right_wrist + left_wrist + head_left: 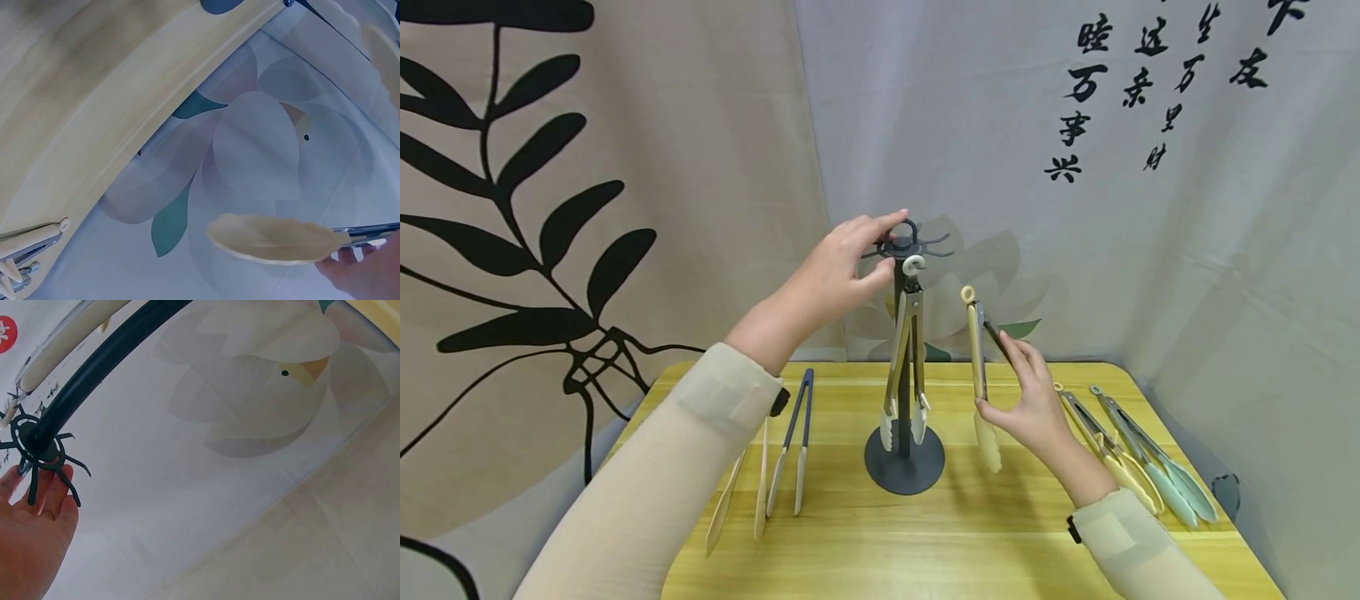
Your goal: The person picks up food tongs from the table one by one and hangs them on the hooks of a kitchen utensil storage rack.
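Six tongs [977, 354], one stand [904, 479]

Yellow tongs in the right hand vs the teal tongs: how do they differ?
Place: the yellow tongs are held up in the right hand; the teal tongs lie on the table.
Pose: the yellow tongs hang tips down, near vertical; the teal tongs lie flat.
Color: yellow tongs have pale yellow tips, teal tongs teal ones.
Shared: an end ring.

Left hand [850, 262] raised high — arm [647, 483] outstretched; right hand [1030, 400] lower, gripping.
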Available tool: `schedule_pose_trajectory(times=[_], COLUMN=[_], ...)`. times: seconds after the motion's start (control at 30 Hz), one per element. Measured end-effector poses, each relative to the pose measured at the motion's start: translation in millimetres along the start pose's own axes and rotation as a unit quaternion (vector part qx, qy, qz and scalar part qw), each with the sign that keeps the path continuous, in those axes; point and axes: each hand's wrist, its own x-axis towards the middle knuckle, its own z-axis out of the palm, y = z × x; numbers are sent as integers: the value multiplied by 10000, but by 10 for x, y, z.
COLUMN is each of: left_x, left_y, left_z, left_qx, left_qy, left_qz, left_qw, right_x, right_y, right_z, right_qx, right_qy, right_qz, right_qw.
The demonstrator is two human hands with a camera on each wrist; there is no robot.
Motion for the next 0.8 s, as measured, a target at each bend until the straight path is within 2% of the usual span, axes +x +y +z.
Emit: schedule_pose_trajectory(times=[0.23,0.5,0.8], left_x=[9,14,17], left_y=[2,3,3], left_z=[10,13,13], left_qx=[-4,-17,1], left_qy=[13,33,37], left_qz=[16,-16,-19], left_qw=[10000,10000,10000], right_x=[15,54,99], right_y=[-40,-109,-201], right_z=[-8,-17,-45], right_qx=[156,420,452], right_qy=[89,338,469], right_qz=[-15,-357,-535], right_qw=[9998,9979,9964])
